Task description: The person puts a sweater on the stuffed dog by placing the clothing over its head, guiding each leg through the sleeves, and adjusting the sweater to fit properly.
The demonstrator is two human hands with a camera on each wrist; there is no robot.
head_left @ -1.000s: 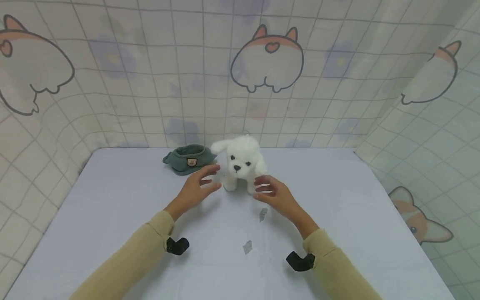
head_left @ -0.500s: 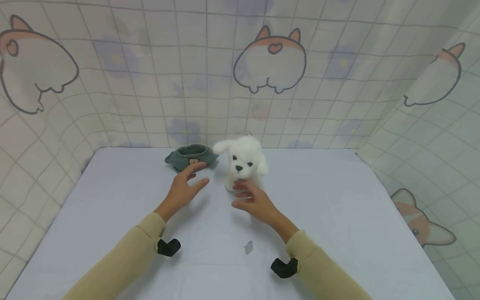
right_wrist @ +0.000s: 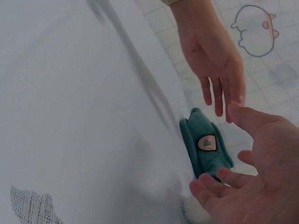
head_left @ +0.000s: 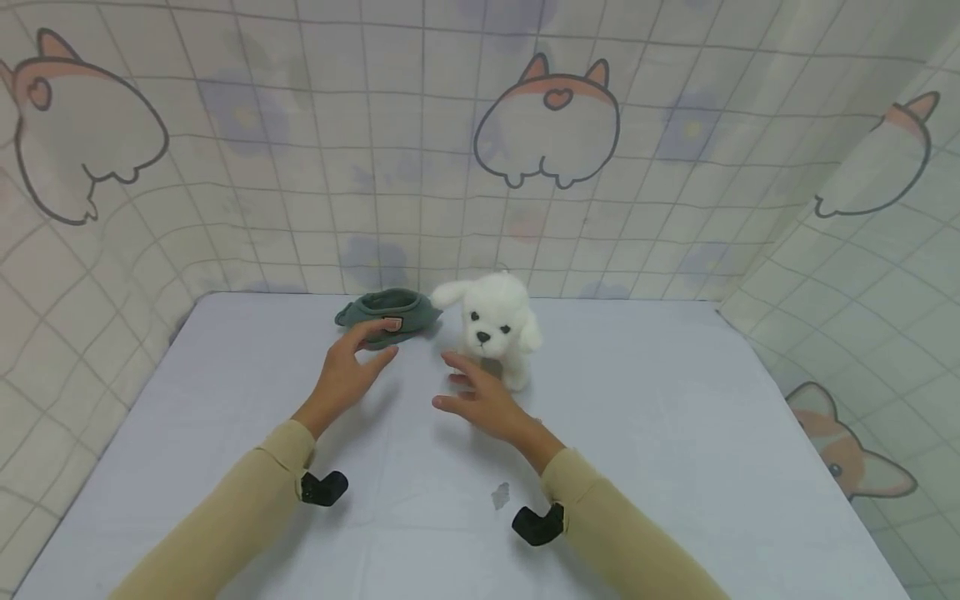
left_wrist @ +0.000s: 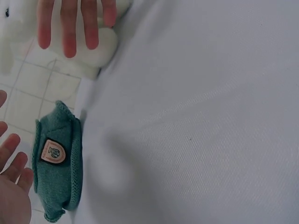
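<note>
A white plush dog [head_left: 497, 307] stands at the back of the table, facing me. Left of it lies a small green knitted garment [head_left: 420, 314] with a pink badge, its round opening facing up. My left hand [head_left: 342, 372] is just in front of the garment; its fingers overlap the badge in the head view and show relaxed beside it in the left wrist view. Holding nothing, my right hand [head_left: 483, 404] hovers before the dog's legs, fingers spread and pointing left. In the right wrist view the garment [right_wrist: 198, 151] shows beyond the right fingertips, below the left hand [right_wrist: 212, 53].
A white cloth covers the table [head_left: 637, 417], with a small grey patch [head_left: 500, 496] near the front middle. Gridded curtains [head_left: 420, 167] printed with corgis hang right behind the back edge and along both sides. Each sleeve carries a black wrist mount [head_left: 324, 489].
Both hands have moved left. The left went from beside the dog to the garment, and the right crossed in front of the dog. Dog and garment keep their places; the view shifts slightly.
</note>
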